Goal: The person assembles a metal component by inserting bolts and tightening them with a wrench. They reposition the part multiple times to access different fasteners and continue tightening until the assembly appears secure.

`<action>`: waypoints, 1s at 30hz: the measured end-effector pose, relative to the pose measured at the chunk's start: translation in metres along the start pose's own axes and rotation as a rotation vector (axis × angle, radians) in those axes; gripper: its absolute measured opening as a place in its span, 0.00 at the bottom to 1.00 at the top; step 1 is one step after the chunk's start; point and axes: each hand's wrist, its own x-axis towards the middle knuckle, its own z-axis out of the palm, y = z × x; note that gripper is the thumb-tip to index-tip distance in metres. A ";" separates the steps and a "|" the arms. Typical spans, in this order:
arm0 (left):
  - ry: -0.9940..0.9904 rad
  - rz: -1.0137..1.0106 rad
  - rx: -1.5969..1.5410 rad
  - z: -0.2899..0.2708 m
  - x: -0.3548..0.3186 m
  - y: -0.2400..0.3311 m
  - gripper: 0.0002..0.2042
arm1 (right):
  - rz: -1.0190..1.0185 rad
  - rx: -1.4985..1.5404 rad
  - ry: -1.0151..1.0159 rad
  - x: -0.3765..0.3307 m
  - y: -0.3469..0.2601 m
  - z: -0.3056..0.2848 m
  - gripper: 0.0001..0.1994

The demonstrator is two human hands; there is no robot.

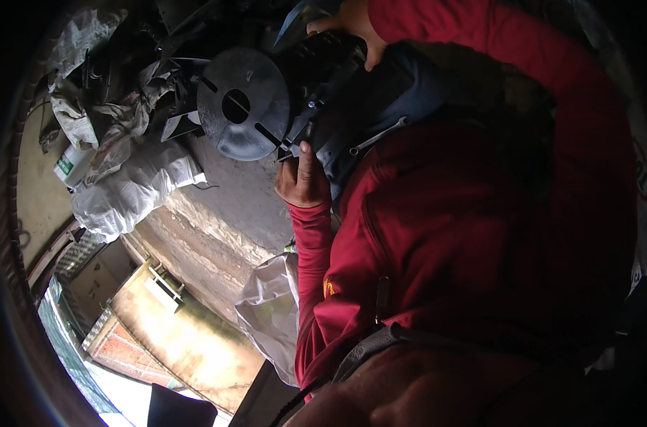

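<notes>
The left hand (302, 178) grips the lower edge of a dark machine housing (352, 92), thumb pressed up along it. The right hand (352, 25) clasps its top. A black slotted metal disc (243, 103) sits just left, above the concrete floor (223, 206); crumpled white sacks (131, 188) lie beyond.

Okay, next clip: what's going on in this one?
A person in a red long-sleeved top is handling a dark machine part with a round black slotted disc at its end. The left hand grips the lower edge of the dark body just behind the disc, thumb pointing up. The right hand rests on the top of the same body. A spanner lies on the dark cloth by the chest. To the left sit crumpled white sacks and a small white bottle.
</notes>
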 end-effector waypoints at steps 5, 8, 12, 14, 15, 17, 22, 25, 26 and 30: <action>0.057 -0.078 -0.012 0.017 0.007 -0.020 0.33 | 0.020 -0.048 0.033 0.007 0.004 -0.014 0.58; 0.064 0.078 -0.077 0.002 0.011 -0.008 0.31 | 0.050 -0.044 0.022 0.002 0.002 -0.008 0.57; -0.133 0.008 0.047 0.005 -0.001 -0.020 0.29 | -0.037 0.025 0.009 0.006 0.000 0.000 0.55; -0.107 0.021 0.008 0.005 0.002 -0.012 0.29 | 0.011 0.030 -0.026 -0.002 -0.005 -0.009 0.54; -0.115 0.029 -0.007 -0.001 0.005 -0.007 0.30 | -0.010 0.031 0.011 -0.002 -0.003 -0.006 0.54; -0.090 0.006 -0.028 -0.007 0.008 -0.001 0.31 | -0.053 0.033 0.084 -0.001 -0.003 -0.001 0.54; -0.072 -0.148 0.024 0.000 0.003 0.005 0.32 | -0.023 0.013 0.022 0.003 0.000 0.002 0.56; -0.046 -0.174 -0.030 0.010 0.004 0.003 0.32 | -0.040 0.028 0.049 0.002 0.003 0.002 0.57; 0.011 -0.161 -0.069 0.008 0.006 0.004 0.32 | -0.043 0.039 0.052 0.001 0.004 0.000 0.57; 0.200 -0.104 -0.111 0.003 0.001 0.017 0.30 | 0.004 0.030 0.004 0.002 0.002 0.003 0.57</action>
